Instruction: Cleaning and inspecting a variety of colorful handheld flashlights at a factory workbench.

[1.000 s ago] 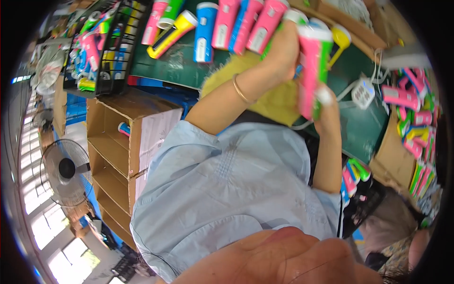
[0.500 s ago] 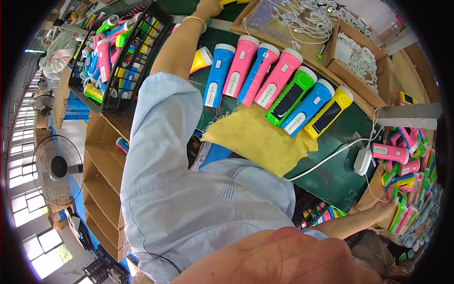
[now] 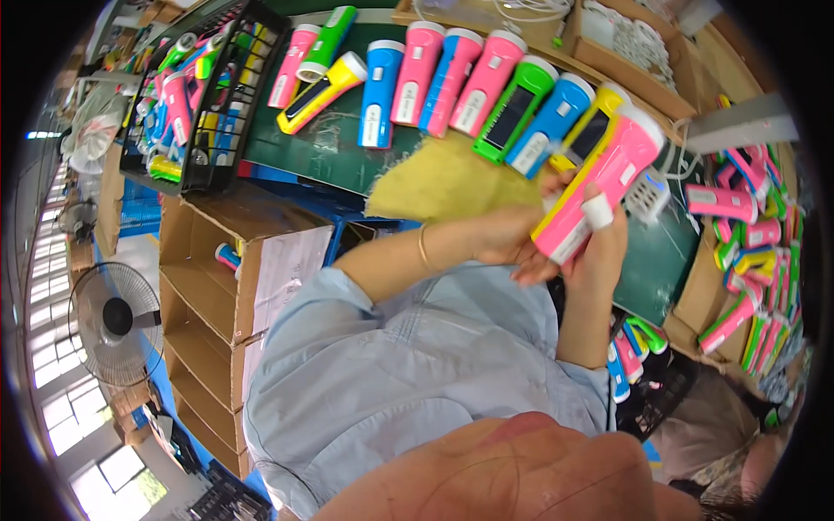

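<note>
A pink flashlight (image 3: pixel 627 156) with a yellow side and a white head is held at a tilt in front of my body, head up to the right. My right hand (image 3: pixel 605 247) is closed around its body, and a white cover sits on the thumb. At its lower end my left hand (image 3: pixel 508 243) has its fingers curled against it, partly hidden behind. Just beyond, a green flashlight (image 3: pixel 519 108), a blue flashlight (image 3: pixel 554 122) and a yellow flashlight (image 3: pixel 593 126) lie in a row with several others. A yellow cloth (image 3: pixel 443 178) lies below the row.
A black crate (image 3: pixel 228 113) of flashlights stands at the left, above a cardboard shelf (image 3: pixel 204 300). A white charger block (image 3: pixel 647 196) lies right of my hands. Boxes of white parts (image 3: pixel 625 39) are at the back; more flashlights are piled in a carton (image 3: pixel 695 304) at the right.
My left hand has come back from the far left edge. My right hand has come in from the right-hand carton; both now hold the pink flashlight. The view has shifted.
</note>
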`<state>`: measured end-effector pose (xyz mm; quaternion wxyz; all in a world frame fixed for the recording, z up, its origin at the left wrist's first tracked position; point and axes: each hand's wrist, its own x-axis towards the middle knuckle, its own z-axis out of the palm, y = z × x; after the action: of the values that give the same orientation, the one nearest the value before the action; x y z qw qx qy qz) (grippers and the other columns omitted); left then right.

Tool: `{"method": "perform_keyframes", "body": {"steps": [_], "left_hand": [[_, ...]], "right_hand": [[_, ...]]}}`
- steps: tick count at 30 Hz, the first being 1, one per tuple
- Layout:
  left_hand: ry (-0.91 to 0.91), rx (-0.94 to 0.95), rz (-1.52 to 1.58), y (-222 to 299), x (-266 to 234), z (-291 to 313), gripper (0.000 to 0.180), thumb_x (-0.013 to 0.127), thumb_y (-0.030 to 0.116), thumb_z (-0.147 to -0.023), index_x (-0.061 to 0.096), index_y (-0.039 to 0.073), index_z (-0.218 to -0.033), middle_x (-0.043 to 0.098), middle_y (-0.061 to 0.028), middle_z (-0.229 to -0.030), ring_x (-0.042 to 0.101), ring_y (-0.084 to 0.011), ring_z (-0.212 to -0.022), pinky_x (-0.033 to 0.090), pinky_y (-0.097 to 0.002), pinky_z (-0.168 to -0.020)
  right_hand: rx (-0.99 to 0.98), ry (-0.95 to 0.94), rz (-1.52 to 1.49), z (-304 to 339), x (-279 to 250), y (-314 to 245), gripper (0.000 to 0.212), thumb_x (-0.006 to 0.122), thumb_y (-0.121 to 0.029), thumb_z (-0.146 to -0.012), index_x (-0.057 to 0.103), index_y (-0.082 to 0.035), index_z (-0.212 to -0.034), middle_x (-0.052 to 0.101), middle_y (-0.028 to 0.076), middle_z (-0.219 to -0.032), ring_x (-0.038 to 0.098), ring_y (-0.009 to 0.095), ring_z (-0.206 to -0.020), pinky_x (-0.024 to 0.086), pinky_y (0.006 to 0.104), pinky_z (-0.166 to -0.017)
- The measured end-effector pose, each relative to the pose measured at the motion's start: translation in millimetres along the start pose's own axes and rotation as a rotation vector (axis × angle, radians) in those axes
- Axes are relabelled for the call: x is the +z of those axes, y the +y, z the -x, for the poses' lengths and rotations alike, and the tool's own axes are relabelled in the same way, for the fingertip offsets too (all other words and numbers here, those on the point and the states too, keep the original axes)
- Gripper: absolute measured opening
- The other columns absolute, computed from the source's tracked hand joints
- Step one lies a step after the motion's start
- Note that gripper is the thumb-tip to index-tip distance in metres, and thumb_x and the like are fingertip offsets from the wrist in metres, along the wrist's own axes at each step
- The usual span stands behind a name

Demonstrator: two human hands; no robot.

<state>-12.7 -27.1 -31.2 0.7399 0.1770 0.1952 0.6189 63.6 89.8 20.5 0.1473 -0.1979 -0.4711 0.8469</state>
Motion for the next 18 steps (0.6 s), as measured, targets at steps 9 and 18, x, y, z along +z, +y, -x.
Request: {"method": "perform_keyframes", "body": {"steps": [9,18], "left_hand": [[0.512,0.659,-0.809,2,9,-3,0.06,0.068,0.023,-0.079,0.038,0.002,-0.127,0.054,-0.0076,-0.113,0.052,-0.0167,-0.102,0.042,-0.0317,-0.09],[0.599,0.747,-0.516,1,25,-27,0.037,0.063,0.024,-0.083,0.052,0.002,-0.109,0.063,-0.0084,-0.096,0.059,-0.0137,-0.087,0.049,-0.0273,-0.076]], "right_hand": [[-0.61,-0.108,0.863,15,-37,36,0.038,0.069,-0.014,-0.075,0.052,-0.001,-0.106,0.057,0.009,-0.087,0.057,0.018,-0.077,0.046,0.0298,-0.067],[-0.339,-0.018,0.724,33,-45,21,0.026,0.064,-0.008,-0.079,0.058,0.001,-0.103,0.06,0.009,-0.09,0.058,0.014,-0.081,0.046,0.0278,-0.072]]}}
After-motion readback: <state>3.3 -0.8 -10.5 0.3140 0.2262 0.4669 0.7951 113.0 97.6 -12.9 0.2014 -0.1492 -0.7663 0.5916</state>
